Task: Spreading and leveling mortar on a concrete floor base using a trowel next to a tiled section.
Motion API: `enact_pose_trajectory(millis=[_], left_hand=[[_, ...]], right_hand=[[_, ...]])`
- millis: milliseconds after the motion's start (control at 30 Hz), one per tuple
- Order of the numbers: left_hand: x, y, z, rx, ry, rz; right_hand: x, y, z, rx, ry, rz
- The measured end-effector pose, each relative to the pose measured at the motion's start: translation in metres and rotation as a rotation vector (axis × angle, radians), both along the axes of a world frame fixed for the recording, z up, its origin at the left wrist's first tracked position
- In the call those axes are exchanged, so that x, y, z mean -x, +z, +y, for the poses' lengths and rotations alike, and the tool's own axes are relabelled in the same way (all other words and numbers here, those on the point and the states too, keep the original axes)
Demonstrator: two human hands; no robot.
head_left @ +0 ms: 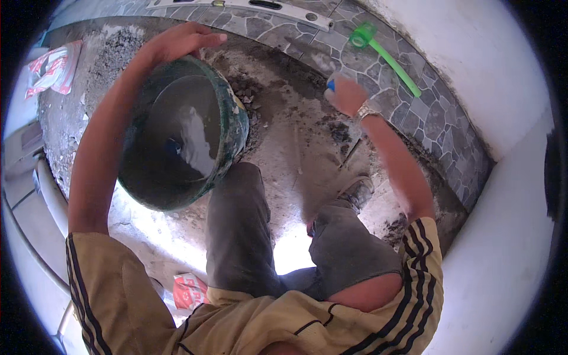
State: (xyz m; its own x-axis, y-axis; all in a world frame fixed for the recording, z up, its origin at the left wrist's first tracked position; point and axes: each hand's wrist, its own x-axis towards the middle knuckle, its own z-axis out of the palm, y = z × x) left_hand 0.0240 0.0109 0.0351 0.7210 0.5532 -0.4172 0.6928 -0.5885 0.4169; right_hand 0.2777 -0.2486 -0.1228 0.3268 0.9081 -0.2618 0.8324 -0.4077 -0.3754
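My left hand (pixel 184 42) is at the far rim of a green bucket (pixel 239 127), its visible fingers stretched out to the right. Grey, wet slurry (pixel 198 112) stands inside the bucket, with light glinting on its surface. A small blue spot shows in it, too unclear to name. My right hand (pixel 348 96) is closed round the blue handle of a trowel (pixel 322 62), over the edge of the stone-patterned tiles. The trowel's blade is smeared by motion.
A long spirit level (pixel 290 10) lies on the patterned tiles (pixel 435 127) at the far side. Near it rests a green mallet (pixel 390 62). White walls (pixel 473 59) close off the right. Red-and-white bags (pixel 56 68) lie at the left and by my leg. Rough, bare ground surrounds the bucket.
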Motion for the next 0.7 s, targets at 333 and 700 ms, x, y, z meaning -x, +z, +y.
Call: enact_pose_trajectory(millis=[333, 700], left_hand=[[-0.002, -0.010, 0.016, 0.047, -0.045, 0.009], [0.002, -0.025, 0.025, 0.041, -0.061, -0.050]], right_hand=[[-0.005, 0.004, -0.005, -0.036, 0.145, -0.112], [0.023, -0.011, -0.005, 0.059, 0.324, -0.273]])
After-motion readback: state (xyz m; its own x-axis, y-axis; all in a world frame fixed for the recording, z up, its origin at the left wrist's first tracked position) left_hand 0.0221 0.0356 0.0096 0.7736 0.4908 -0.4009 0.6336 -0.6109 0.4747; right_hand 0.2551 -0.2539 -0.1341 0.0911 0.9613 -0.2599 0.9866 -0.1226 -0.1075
